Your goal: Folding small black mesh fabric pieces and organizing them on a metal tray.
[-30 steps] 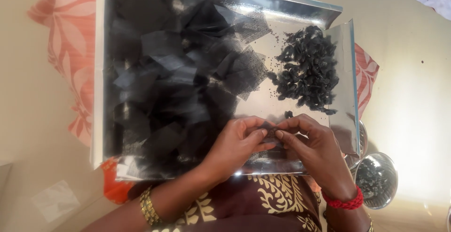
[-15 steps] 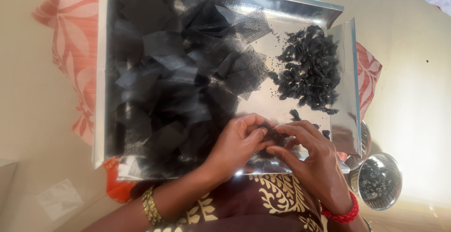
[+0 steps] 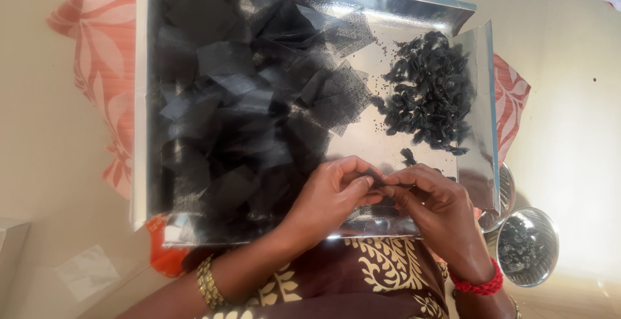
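My left hand (image 3: 333, 199) and my right hand (image 3: 433, 206) meet over the near edge of a shiny silver tray (image 3: 362, 144). Together their fingertips pinch one small black net piece (image 3: 380, 180), mostly hidden between the fingers. A heap of loose black net squares (image 3: 246, 99) covers the tray's left half. A pile of small bunched black net pieces (image 3: 430, 93) lies at the tray's right, with one stray piece (image 3: 408, 157) just beyond my right hand.
The tray rests on a red and white patterned cloth (image 3: 97, 67) over a beige floor. A small steel bowl (image 3: 527, 246) holding dark bits stands at the lower right, beside another steel rim (image 3: 504, 193) partly under the tray.
Both hands stay together at the tray's near edge, working the small piece. The right hand's fingers spread briefly and have closed in again. The camera view has shifted slightly.
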